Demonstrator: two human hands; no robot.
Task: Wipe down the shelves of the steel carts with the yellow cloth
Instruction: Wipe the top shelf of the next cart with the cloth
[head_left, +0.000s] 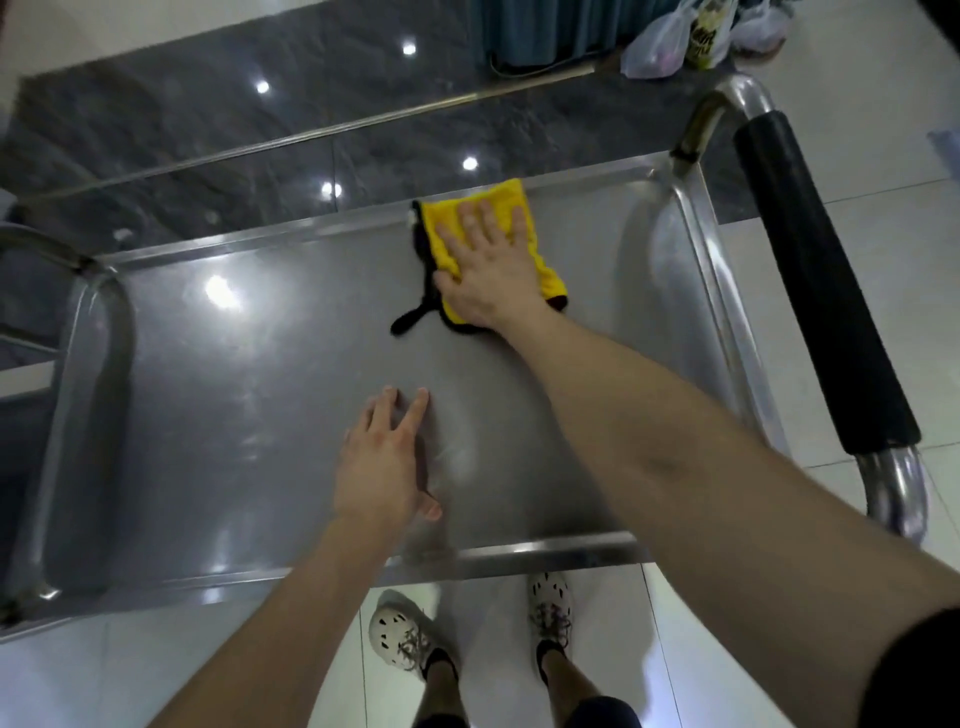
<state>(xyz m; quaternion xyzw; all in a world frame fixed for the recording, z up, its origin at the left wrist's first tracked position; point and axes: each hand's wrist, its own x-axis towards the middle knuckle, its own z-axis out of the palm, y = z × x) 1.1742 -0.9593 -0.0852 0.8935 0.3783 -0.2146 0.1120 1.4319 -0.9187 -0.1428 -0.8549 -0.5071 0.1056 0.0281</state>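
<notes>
- Steel shelf (249, 405) of the cart has a raised rim (291, 236); the yellow cloth (498, 195) lies flat in it, near the far rim, toward the right.
- Right hand (488, 265) presses the cloth with straight, spread fingers.
- Left hand (379, 462) touches bare steel near the front rim, fingers relaxed and grasping nothing.
- Black handle (815, 280) runs just beyond the right rim.

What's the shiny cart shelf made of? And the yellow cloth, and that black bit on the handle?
The cart shelf looks like polished steel: grey and mirroring the lights. The yellow cloth seems soft, fuzzy fabric, maybe microfibre: matte, rumpled, black-edged. The black grip looks like foam or rubber: dull, no shine.
</notes>
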